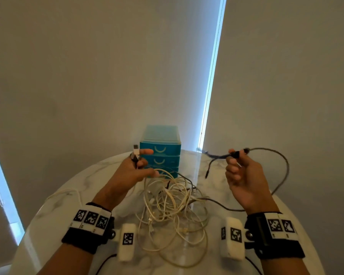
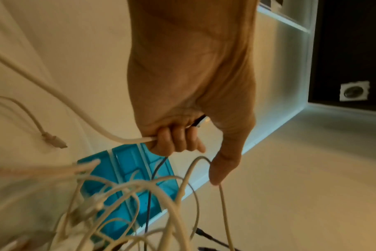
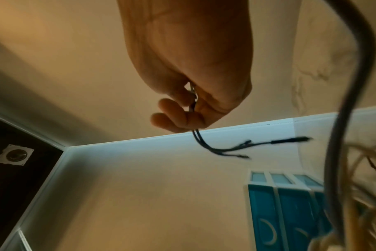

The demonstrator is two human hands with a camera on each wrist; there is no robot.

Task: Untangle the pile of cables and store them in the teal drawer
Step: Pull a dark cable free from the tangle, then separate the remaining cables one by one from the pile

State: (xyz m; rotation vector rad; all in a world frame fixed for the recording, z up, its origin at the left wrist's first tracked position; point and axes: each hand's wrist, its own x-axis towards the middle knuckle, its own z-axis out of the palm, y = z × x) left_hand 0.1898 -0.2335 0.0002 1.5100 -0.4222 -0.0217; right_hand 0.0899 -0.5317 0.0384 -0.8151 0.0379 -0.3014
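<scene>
A tangle of white cables (image 1: 167, 205) lies on the round marble table (image 1: 68, 195), in front of a teal drawer unit (image 1: 160, 149) with three shut drawers. My left hand (image 1: 135, 165) is raised over the pile and grips plug ends of cables (image 1: 135, 152); a white cable (image 2: 75, 108) runs out of its curled fingers (image 2: 174, 139). My right hand (image 1: 240, 171) is lifted at the right and pinches a dark grey cable (image 1: 282, 169), whose split end (image 3: 236, 149) dangles toward the drawers. The grey cable loops back down into the pile.
The teal drawer unit (image 3: 285, 203) stands at the table's far edge against a pale wall. A bright strip of window light (image 1: 211, 76) runs down behind it. The table edge (image 1: 34, 221) curves close on both sides.
</scene>
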